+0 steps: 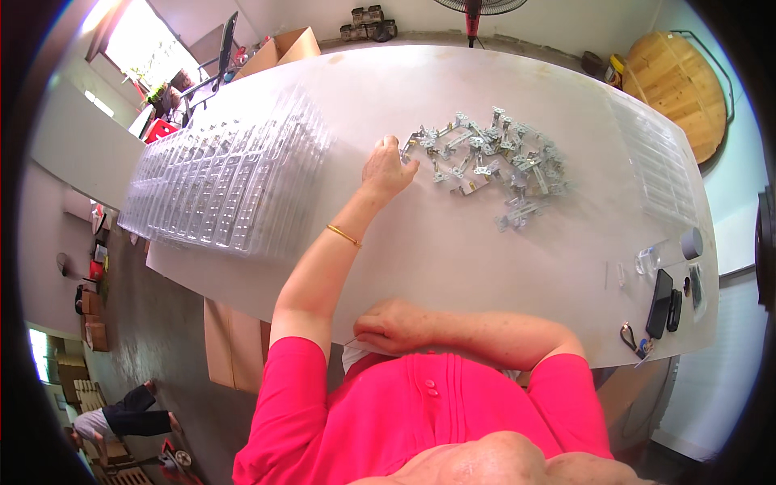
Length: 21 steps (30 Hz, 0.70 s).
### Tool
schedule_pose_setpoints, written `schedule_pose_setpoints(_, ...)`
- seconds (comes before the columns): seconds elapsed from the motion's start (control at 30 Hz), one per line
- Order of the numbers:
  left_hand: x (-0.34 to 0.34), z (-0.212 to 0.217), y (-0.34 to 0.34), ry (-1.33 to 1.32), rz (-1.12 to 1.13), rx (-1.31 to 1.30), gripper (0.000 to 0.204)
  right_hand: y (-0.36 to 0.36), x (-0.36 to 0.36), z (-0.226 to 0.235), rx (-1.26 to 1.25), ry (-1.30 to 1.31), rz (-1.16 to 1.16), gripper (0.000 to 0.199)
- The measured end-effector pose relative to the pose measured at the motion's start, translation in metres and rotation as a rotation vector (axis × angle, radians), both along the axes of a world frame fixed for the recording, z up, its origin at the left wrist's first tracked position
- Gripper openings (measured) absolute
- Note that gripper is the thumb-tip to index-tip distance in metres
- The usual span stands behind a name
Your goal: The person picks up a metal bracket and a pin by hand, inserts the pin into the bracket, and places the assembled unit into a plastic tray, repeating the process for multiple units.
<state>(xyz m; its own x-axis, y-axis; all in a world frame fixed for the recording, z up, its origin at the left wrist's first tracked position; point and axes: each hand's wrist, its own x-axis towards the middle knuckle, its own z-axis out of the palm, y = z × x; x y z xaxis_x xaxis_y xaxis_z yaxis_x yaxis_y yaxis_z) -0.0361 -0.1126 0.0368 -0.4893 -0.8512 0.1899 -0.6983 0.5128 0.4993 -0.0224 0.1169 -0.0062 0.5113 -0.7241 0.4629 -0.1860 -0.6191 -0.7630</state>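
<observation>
Metal brackets (pixel 493 158) heaped mid-worktop (pixel 436 250), left hand (pixel 388 170) reaching out, fingertips touching the heap's left edge, fingers loosely spread, gripping nothing clearly. Right hand (pixel 392 326) curled at the worktop's near edge against the chest, holding something thin and white; cannot tell what. Clear trays (pixel 226 178) stacked left, more trays (pixel 659 166) right. Phone (pixel 660 303) and keys (pixel 634 339) near right corner.
</observation>
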Motion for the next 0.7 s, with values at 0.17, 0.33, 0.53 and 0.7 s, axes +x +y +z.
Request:
schedule_pose_setpoints(0.17, -0.008, -0.010, -0.019, -0.040, -0.018, 0.080, 0.038, -0.001, 0.002, -0.003, -0.003, -0.038, 0.008, 0.007)
schedule_pose_setpoints(0.33, -0.002, -0.031, -0.039, 0.093, 0.079, 0.053, 0.036, -0.003, 0.004, -0.004, -0.009, -0.035, 0.005, 0.008)
schedule_pose_setpoints(0.53, 0.035, -0.021, -0.041, 0.279, 0.157, 0.181, 0.035, 0.000, 0.004, -0.005, 0.049, -0.076, 0.023, 0.008)
schedule_pose_setpoints(0.7, 0.077, 0.007, 0.018, 0.460, 0.039, 0.435, 0.037, 0.000, 0.002, -0.006, 0.077, -0.055, 0.029, 0.009)
